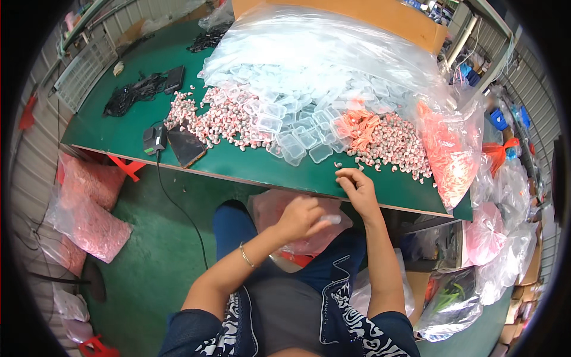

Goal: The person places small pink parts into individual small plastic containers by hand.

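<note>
Currently, the left hand [302, 219] is over a pink bag [266, 205], a clear item [331, 219] by its fingertips; whether its grip clasps it, I cannot tell. The right hand [361, 193], fingers bent, is at the table's [250, 172] edge near small pieces [395, 143]; its grip is also unclear.

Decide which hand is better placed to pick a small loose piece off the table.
Probably the right hand: it is at the table, near loose pieces; the left hand is nearer the pink bag.
</note>
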